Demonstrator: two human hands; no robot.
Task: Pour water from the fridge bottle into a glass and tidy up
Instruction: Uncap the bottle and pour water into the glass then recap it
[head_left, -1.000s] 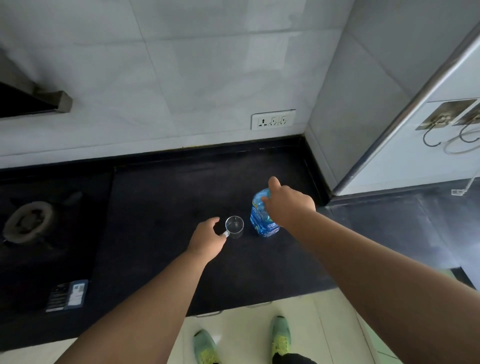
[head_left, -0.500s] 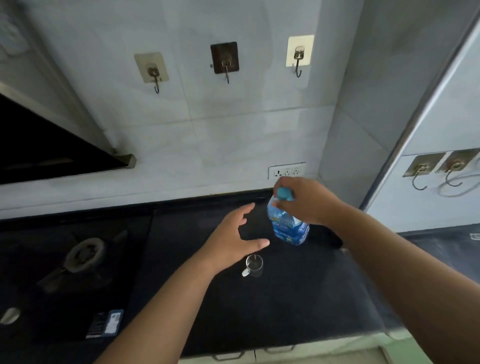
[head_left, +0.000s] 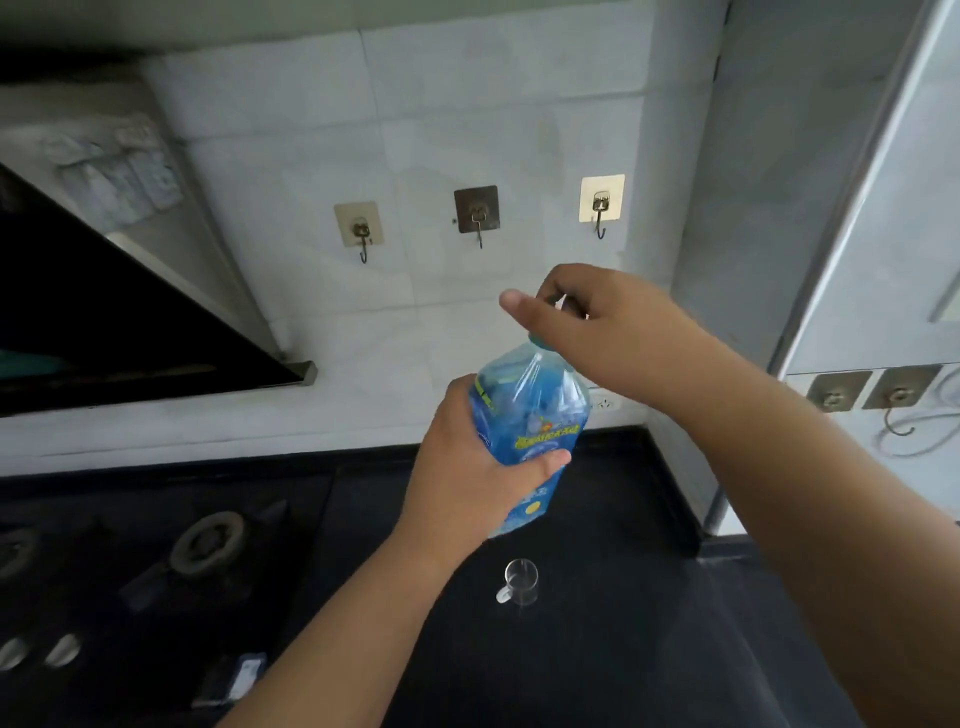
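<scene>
Holding one blue plastic bottle (head_left: 530, 421) up in the air over the counter (head_left: 597, 649), tilted, neck leaning up and to the right. One bottle, one glass. The glass (head_left: 519, 581) is small, clear, with a handle on its left side; it stands upright on the counter, below the bottle and not touching it. No water can be made out in it.

Hands: left hand (head_left: 467, 467) wrapped around the bottle's middle and lower body, thumb across the label, a closed grip. Right hand (head_left: 602, 332) sits on top at the neck, fingers curled in tight over the teal cap (head_left: 535, 341), only a sliver of which shows. Thumb sticks out to the left. Can't tell if the cap is loosened.

Counter is black and glossy. Gas hob on its left part, one burner (head_left: 208, 543) clear, another cut off at the left edge, two knobs (head_left: 36, 652) near the front. A small card or phone-like item (head_left: 234, 680) lies at the hob's front edge, blurred.

Wall is pale tile with three stick-on hooks (head_left: 476, 210) in a row, nothing hanging on them. Socket (head_left: 605, 402) low on the wall behind the bottle. Dark slanted range hood (head_left: 130, 332) upper left. Right side: pale cabinet panel with two more hooks (head_left: 872, 392).
</scene>
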